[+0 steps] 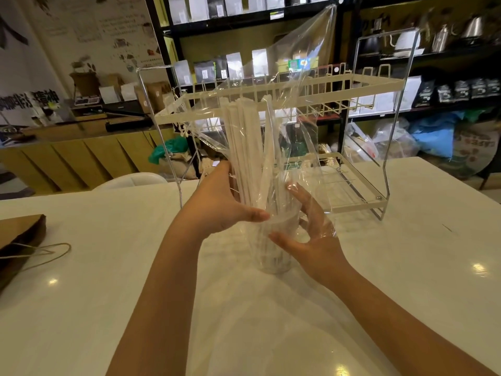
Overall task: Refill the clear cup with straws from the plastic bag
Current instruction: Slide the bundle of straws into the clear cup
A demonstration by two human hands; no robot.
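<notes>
A clear cup (pixel 275 256) stands upright on the white table. A bundle of white paper-wrapped straws (pixel 244 147) stands in it, still sheathed by the clear plastic bag (pixel 295 85), which rises tall above the cup. My left hand (pixel 222 204) grips the bundle and bag just above the cup's rim. On the cup's right side, my right hand (pixel 311 232) has its fingers spread against the cup and the plastic film, thumb in front.
A white two-tier wire rack (pixel 363 85) stands right behind the cup. A brown paper bag with twine handles (pixel 19 240) lies at the table's left edge. Shelves of pouches and kettles line the back wall.
</notes>
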